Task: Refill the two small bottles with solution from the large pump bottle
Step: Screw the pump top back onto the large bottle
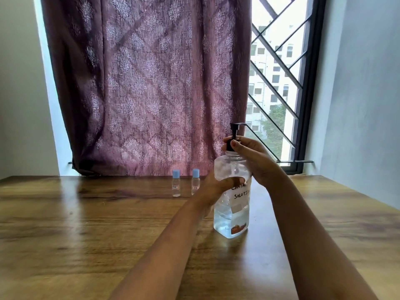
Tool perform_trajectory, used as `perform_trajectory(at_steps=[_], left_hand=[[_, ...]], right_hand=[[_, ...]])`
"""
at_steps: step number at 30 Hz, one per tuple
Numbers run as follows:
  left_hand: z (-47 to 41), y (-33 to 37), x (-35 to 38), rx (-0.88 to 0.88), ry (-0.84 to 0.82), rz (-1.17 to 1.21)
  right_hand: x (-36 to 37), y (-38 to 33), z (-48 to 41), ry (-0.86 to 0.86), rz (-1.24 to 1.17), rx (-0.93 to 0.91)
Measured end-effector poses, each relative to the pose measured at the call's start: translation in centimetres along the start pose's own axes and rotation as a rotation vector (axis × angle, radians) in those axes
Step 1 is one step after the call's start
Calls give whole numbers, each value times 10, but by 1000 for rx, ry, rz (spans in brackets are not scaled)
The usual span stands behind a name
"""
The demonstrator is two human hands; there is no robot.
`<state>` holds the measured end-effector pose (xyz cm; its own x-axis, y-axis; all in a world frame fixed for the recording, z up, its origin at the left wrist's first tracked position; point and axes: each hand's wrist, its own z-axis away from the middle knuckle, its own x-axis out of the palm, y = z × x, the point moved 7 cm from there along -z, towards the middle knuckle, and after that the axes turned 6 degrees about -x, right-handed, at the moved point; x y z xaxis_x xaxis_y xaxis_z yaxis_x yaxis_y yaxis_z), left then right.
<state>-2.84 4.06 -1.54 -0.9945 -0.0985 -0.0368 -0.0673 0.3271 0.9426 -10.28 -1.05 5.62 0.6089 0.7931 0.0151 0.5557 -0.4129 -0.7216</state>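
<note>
Clear pump bottle (231, 204), left hand (218, 187) on body, right hand (249, 159) at collar

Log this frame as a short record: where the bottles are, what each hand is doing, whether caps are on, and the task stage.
pump bottle: upright on the wooden table, clear liquid inside, handwritten label
left hand: grip around the pump bottle's body
right hand: fingers on the black pump collar at the neck
small bottles: two, left one and right one, standing side by side behind the left hand, near the curtain
caps: blue, on both
stage: no refilling yet; pump in place
</note>
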Motion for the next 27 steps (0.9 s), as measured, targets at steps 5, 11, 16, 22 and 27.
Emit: perform_trajectory(at_steps=[5, 11, 16, 22, 27], left_hand=[[-6, 0, -2, 48, 151, -42], [-6, 1, 2, 138, 287, -77], [-7, 3, -1, 132, 274, -111], [-9, -8, -19, -9, 224, -251], [-7, -7, -38, 14, 241, -272]], right_hand=[[-3, -1, -1, 44, 69, -36], [-6, 2, -3, 78, 112, -49], [-5, 0, -2, 126, 173, -60], [-13, 21, 12, 9, 142, 152], [-32, 61, 37, -121, 1, 443]])
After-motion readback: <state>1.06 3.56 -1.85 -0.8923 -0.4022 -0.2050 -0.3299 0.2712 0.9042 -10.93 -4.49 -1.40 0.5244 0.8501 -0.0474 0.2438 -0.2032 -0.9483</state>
